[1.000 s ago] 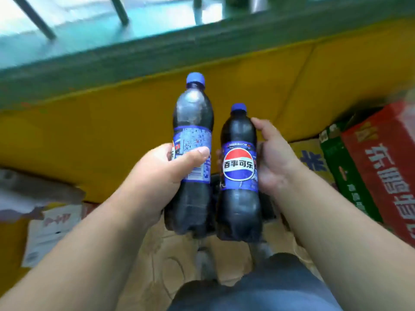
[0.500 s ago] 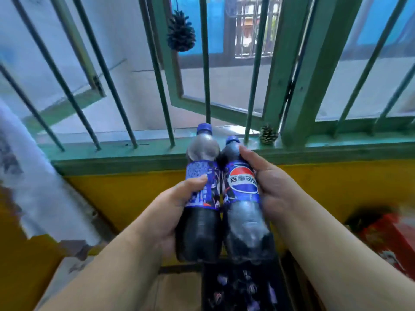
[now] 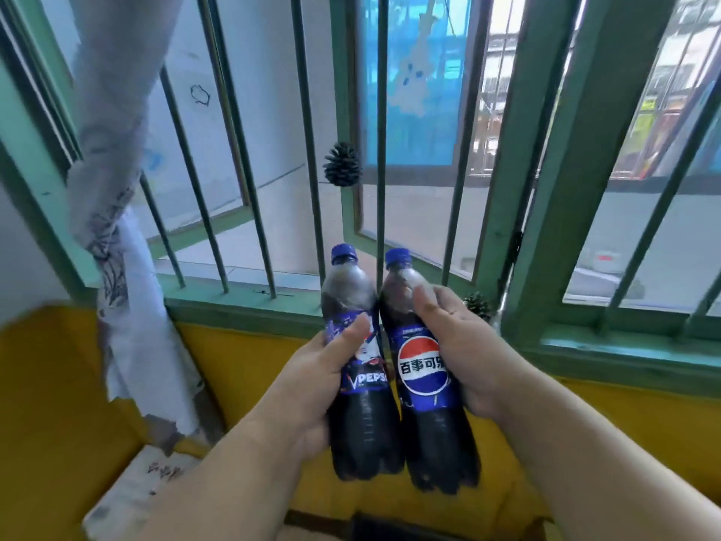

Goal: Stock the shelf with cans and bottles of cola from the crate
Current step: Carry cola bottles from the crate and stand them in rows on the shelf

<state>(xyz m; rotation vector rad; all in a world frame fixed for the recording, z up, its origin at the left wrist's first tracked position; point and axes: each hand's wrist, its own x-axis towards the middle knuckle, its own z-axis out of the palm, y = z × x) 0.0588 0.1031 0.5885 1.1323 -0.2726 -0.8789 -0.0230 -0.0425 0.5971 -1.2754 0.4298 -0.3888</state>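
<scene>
My two forearms reach forward from the near edge, each hand carrying one cola bottle upright in front of my chest. My left hand (image 3: 312, 384) has its fingers and thumb curled around the left bottle (image 3: 357, 369), thumb lying across its purple label. My right hand (image 3: 464, 345) is wrapped around the right bottle (image 3: 423, 376), whose round red, white and blue logo faces me, with my thumb up near its shoulder. The two bottles are side by side, touching or nearly so, both with blue caps on.

A second ago I was looking down, with the bottles low over the floor and cartons at the right; since then the bottles have risen and my view has tilted up. That suggests I am carrying the pair away from the crate toward wherever they get shelved. No shelf is in view, and the crate is out of sight.

Just beyond the bottles runs a yellow wall (image 3: 242, 369) under a green window sill (image 3: 242, 302). A pale curtain (image 3: 117, 228) hangs at the left. Farther off are window bars (image 3: 381, 150), a hanging pine cone (image 3: 342, 164), and a street beyond.
</scene>
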